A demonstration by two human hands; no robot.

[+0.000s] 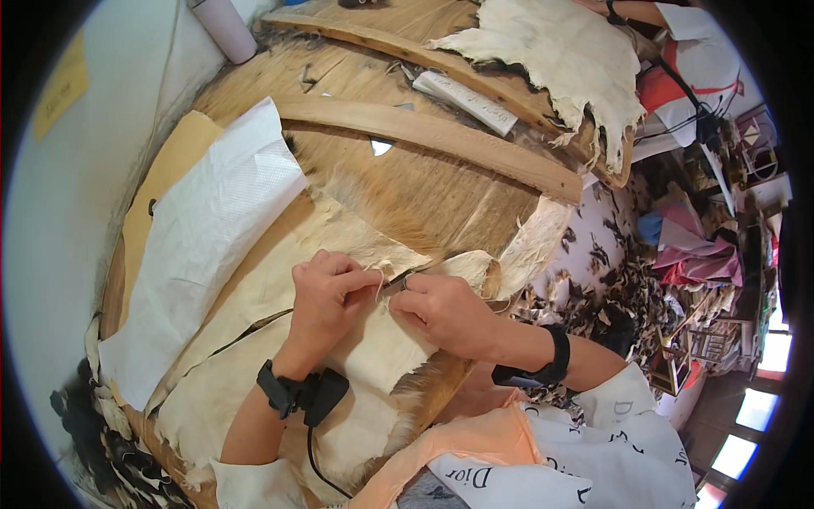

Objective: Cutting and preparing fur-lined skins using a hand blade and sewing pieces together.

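A fur pelt [280,365] lies with its cream skin side up on the wooden board, brown fur showing along its edges. A long dark slit runs across the skin and passes under my hands. My left hand [326,293] is closed in a pinch at the pelt's edge, where a thin pale strand shows by the fingertips. Close by on the right, my right hand [445,314] is closed too, its fingertips at the same seam. Whatever sits between the right fingers is too small or hidden to name. Black straps circle both my wrists.
White textured paper [208,229] lies over the pelt at left. Beyond my hands are a wooden strip [424,140] and a white bar-shaped piece [466,102]. Another person's arm [640,13] reaches in by a second pelt [551,51]. Fur scraps [585,297] litter the right side.
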